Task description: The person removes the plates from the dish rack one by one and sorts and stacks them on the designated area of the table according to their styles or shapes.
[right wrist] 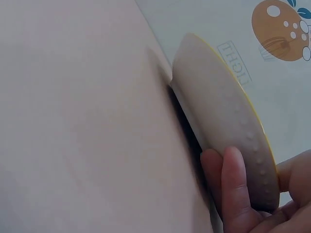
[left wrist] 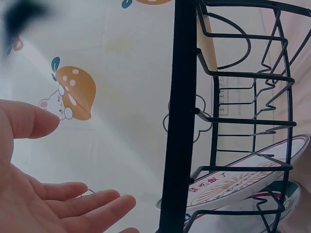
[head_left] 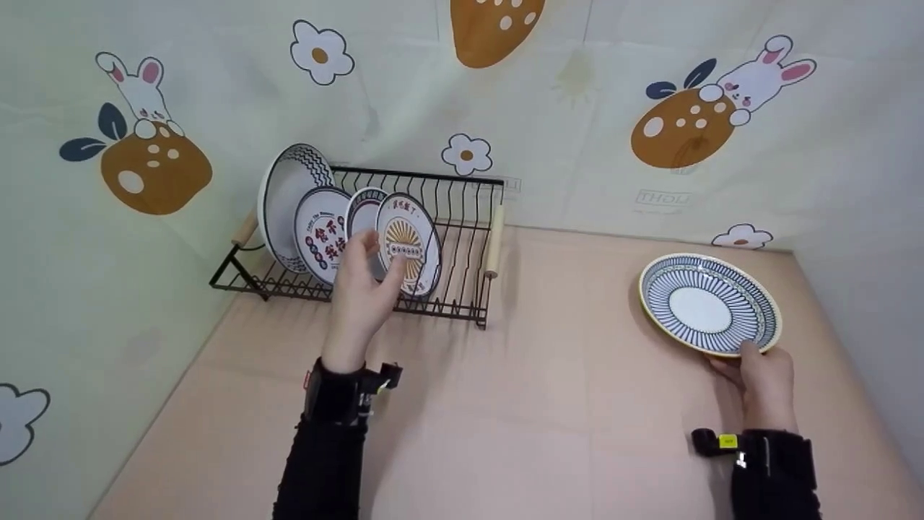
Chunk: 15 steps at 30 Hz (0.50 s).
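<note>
My right hand (head_left: 769, 379) grips the near rim of a patterned plate (head_left: 700, 305) with a yellow edge, thumb on top and fingers underneath. In the right wrist view, the plate's pale underside (right wrist: 218, 107) is close to the table with a dark shadow below. My left hand (head_left: 364, 289) is in front of a black wire dish rack (head_left: 462, 312), thumb and fingers spread apart. Nothing is between those fingers in the left wrist view. From the head view, the left hand partly covers a small white plate with a yellow sunburst print (head_left: 411, 231); contact there is not visible.
Left of the sunburst plate, the rack holds a small dish (head_left: 364, 202), a plate with red and dark characters (head_left: 317, 227) and a large white bowl (head_left: 285, 184). The rack has wooden handles (head_left: 496, 242). Patterned cloth walls (head_left: 577, 144) border the pinkish table (head_left: 541, 404).
</note>
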Motion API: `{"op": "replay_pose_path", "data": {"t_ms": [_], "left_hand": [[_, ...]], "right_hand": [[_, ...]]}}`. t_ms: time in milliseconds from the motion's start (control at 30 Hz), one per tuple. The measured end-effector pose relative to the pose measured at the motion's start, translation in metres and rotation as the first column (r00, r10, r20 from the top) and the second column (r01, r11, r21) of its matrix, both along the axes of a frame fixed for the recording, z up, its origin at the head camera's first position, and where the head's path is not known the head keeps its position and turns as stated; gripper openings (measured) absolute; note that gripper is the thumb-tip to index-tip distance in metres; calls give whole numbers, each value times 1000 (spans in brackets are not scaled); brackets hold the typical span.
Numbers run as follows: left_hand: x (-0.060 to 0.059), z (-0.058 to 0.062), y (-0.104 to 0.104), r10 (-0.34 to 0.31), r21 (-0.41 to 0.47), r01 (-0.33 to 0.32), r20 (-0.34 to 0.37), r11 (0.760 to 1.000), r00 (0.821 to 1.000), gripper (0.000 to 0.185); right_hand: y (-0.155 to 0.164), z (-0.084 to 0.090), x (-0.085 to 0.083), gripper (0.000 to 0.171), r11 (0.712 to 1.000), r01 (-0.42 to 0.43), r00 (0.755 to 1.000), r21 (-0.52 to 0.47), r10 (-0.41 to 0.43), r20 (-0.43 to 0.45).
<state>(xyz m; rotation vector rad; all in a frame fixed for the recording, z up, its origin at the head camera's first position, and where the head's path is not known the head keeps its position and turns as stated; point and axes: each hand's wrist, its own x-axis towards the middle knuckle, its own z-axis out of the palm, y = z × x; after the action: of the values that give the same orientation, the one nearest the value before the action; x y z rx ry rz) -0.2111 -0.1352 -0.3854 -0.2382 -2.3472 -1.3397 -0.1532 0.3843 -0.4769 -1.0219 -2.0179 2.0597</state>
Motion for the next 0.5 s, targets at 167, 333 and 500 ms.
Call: {"op": "replay_pose_path", "data": {"t_ms": [167,333,500], "left_hand": [[-1,-1,0,5,-8,-5,7,1000,1000,63],[-2,-1,0,0,11,0,-10,1000,1000,63],[-4,-1,1,13,0,-13,-17,1000,1000,63]], "right_hand": [[0,2,6,65,999,-53,998,9,53,45],[-1,2,5,68,997,-58,997,47,56,44],[-1,0,4,68,996,-65,997,62,63,34]]}}
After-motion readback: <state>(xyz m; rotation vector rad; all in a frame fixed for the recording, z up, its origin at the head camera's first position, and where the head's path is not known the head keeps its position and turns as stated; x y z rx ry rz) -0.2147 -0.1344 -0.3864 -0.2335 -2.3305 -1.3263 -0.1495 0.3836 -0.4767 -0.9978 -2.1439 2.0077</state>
